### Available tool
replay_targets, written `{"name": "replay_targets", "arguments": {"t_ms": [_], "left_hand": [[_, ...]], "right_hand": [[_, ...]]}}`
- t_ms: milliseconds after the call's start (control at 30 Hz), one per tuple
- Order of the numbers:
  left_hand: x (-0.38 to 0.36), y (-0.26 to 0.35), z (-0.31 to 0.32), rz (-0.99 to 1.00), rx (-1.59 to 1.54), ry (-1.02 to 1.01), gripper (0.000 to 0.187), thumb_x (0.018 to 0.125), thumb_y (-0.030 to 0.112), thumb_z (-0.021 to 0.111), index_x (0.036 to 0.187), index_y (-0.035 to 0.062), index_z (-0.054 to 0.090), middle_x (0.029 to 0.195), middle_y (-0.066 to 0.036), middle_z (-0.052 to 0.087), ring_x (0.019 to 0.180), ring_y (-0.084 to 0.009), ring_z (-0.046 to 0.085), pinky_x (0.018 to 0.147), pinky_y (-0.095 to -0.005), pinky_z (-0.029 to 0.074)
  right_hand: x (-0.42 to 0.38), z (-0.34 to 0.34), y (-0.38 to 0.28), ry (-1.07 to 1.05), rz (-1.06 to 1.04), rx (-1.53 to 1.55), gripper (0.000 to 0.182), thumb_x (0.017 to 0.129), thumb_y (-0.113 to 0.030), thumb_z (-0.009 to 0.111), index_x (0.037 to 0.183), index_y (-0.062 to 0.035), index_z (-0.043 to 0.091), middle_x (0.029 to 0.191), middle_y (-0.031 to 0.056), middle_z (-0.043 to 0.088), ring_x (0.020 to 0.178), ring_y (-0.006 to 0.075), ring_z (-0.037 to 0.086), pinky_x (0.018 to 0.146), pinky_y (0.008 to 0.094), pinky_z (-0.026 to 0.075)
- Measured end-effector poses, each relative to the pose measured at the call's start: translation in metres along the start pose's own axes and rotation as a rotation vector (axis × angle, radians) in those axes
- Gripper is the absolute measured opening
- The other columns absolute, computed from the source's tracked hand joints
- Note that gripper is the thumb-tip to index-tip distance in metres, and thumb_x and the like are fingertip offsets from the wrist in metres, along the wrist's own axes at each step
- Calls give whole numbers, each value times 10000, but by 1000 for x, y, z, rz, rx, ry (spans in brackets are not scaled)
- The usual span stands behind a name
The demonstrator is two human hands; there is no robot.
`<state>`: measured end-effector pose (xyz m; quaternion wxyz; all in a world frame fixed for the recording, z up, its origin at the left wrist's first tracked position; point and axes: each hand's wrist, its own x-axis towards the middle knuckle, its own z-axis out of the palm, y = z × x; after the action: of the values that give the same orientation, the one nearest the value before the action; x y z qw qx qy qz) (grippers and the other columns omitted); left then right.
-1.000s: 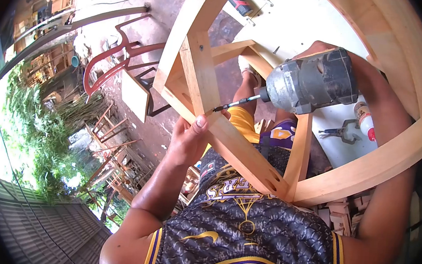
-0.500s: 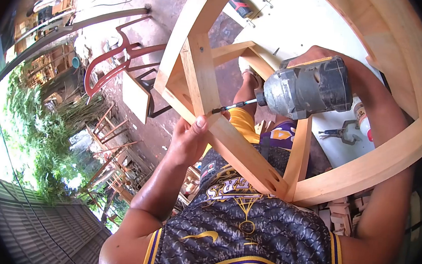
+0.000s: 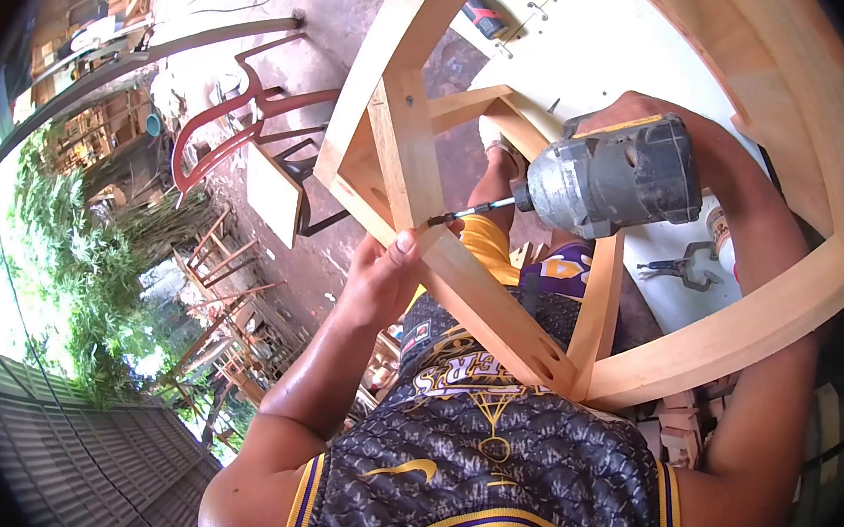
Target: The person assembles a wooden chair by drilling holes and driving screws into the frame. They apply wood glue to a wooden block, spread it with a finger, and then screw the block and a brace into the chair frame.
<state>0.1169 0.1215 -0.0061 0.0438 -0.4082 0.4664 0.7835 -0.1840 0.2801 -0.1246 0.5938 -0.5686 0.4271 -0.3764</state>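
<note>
A pale wooden chair frame (image 3: 498,315) stands tilted in front of my chest. My left hand (image 3: 386,270) is closed around one of its rails, thumb on top, near a joint with a slanting brace. My right hand (image 3: 631,111) grips a worn grey-black power driver (image 3: 615,175) inside the frame; the body of the tool hides most of the fingers. Its long bit (image 3: 477,211) points left and reaches the joint beside my left thumb. Whether a screw sits at the tip is too small to tell.
A white worktop (image 3: 582,37) lies beyond the frame, with a locking clamp (image 3: 683,266), a bottle (image 3: 721,234) and a red-black tool (image 3: 484,15) on it. A reddish chair frame (image 3: 223,131) is on the floor at left. Wood offcuts (image 3: 681,427) lie below right.
The view has shifted very slightly. Both hands, the driver and the chair frame keep nearly the same positions, with the bit still at the joint.
</note>
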Motion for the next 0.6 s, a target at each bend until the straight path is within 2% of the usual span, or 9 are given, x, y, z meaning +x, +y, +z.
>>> {"name": "replay_targets", "arguments": {"t_ms": [433, 600], "left_hand": [[3, 1, 0, -1, -8, -5, 618, 886, 377, 647, 1281, -56, 452, 1208, -220, 562, 1175, -314, 527, 969, -472, 452], [3, 0, -2, -7, -15, 20, 594, 888, 374, 644, 1280, -33, 459, 1209, -208, 557, 1150, -304, 538, 959, -440, 455]], "right_hand": [[1, -3, -13, 14, 10, -42, 439, 747, -82, 763, 1157, -40, 614, 1058, 69, 678, 884, 157, 642, 852, 299, 508], [1, 5, -4, 71, -29, -38, 450, 743, -80, 760, 1161, -21, 606, 1063, 83, 675, 905, 158, 640, 857, 299, 508]]}}
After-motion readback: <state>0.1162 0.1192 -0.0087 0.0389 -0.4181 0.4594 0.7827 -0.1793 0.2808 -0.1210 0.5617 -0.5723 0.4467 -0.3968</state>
